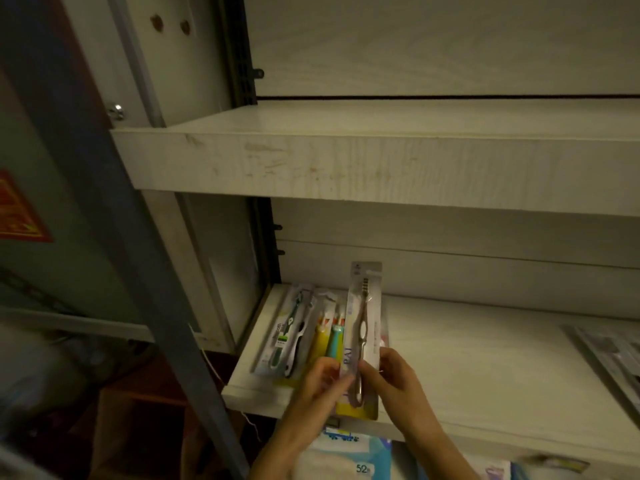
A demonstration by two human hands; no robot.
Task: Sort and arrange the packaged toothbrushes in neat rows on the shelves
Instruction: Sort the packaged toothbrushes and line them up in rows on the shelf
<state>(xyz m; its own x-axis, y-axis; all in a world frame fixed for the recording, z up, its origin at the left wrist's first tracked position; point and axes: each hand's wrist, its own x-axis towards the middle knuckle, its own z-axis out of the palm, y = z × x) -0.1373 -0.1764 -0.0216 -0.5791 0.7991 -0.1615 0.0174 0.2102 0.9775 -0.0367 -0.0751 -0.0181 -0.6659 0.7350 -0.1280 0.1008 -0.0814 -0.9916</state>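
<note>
Left hand [318, 382] and right hand [394, 379] both pinch the grey toothbrush pack [370, 306], lower centre, its bottom end past the lower shelf [256, 393] lip. Risk: released here it tips off, or overlaps the yellow-teal pack [329, 337] and skews the row.

grey-brush pack [365, 317] | held over lower shelf [485, 358] (brush head farthest) | green pack [287, 336], yellow-teal pack [327, 341] flat, left

white wood-grain shelf [485, 368], yellow [319, 342] and teal toothbrushes [335, 342], red sign [17, 209]
</note>
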